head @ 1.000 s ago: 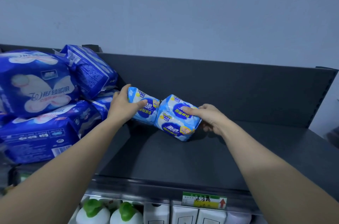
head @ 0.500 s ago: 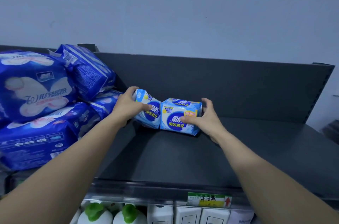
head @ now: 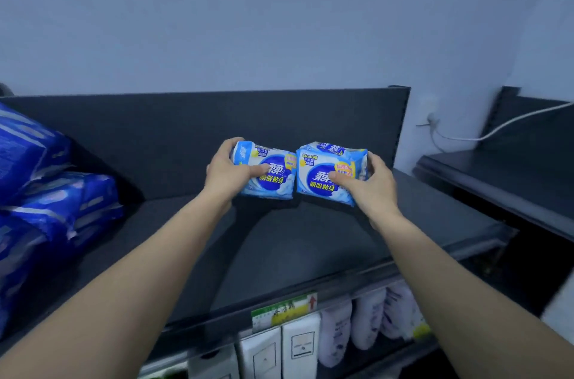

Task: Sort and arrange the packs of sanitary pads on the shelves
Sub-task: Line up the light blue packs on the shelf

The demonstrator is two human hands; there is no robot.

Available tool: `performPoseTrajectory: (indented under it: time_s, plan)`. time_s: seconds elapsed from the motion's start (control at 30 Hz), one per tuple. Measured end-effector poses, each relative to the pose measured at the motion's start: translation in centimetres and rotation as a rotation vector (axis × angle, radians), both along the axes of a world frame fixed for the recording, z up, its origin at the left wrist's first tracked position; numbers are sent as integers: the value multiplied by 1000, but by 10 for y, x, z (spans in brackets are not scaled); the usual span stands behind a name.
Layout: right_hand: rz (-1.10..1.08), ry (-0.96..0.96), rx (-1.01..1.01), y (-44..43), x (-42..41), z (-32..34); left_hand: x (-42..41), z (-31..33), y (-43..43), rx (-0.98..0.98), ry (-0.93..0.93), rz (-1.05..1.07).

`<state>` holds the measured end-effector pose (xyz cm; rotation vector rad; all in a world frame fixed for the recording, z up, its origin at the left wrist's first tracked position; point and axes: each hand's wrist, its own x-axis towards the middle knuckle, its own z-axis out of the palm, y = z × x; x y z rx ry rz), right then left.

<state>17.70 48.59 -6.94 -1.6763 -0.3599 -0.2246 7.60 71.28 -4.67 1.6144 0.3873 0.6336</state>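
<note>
Dark grey shelf deck (head: 279,248), viewed from its front edge, where a green-and-yellow price label (head: 284,310) hangs above white cartons (head: 301,347) on the tier below. The step in hand appears to be seating the left light-blue pack (head: 273,175) and the right light-blue pack (head: 321,175) as a row. This is best done by setting both bases flat, printed faces forward, levelling the slightly tilted right one and closing the seam before release. Both forearms reach in from the front edge. The left hand (head: 228,173) clasps its pack's outer end, thumb across the face, and the right hand (head: 371,184) grips likewise. The packs sit right of mid-shelf, close to the back panel (head: 186,130), inner edges almost touching; whether they rest on the deck cannot be told. Dark-blue packs (head: 46,192) are heaped at the left end.
</note>
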Motion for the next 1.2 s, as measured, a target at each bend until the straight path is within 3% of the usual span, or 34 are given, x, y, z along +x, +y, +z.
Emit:
performPoseTrajectory:
  time_s: [0.5, 0.9, 1.2]
  plan:
    - [-432, 14, 14, -293, -51, 9, 41, 10, -261, -112, -16, -569]
    - [-760, 16, -50, -555, -180, 9, 6, 0, -527, -154, -11, -868]
    - [-981, 37, -12, -689, -275, 9, -23, 4, -688, -164, 10, -1087]
